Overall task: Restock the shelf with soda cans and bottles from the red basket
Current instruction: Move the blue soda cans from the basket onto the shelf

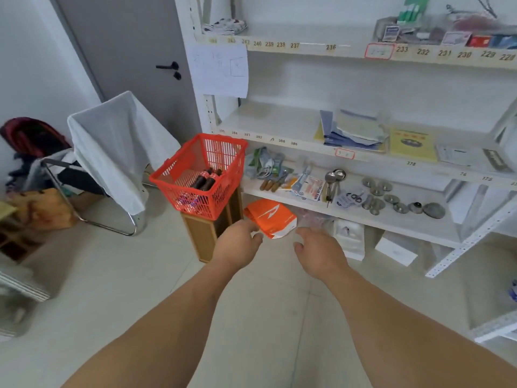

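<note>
Two hands: both reach forward over the tiled floor, bare-armed, palms down, neither touching anything.
Left hand (pixel 239 246): its grip holds nothing, fingers loosely curled, fingertips near the front edge of an orange packet (pixel 270 217) on the floor.
Right hand (pixel 319 252): its grip holds nothing, fingers relaxed and slightly bent, just right of the orange packet.
Red basket (pixel 179 179): sits on top of a small wooden cabinet (pixel 202 238), just beside the left end of the shelf (pixel 349 217), beyond the left hand.
Soda bottles (pixel 205 179): two dark bottles with red labels lie side by side inside the red basket, necks pointing toward the back; more items show dimly through the mesh at the front, too blurred to name.
Shelf contents: the lower level carries knives with wooden handles, spoons, packets and round metal discs; the level above carries booklets and papers; the top level carries small boxes at the right.
Shelf edges: numbered labels run along the front lips.
Left of the basket: a folding chair (pixel 117 141) draped in white cloth stands before a grey door (pixel 134 51).
</note>
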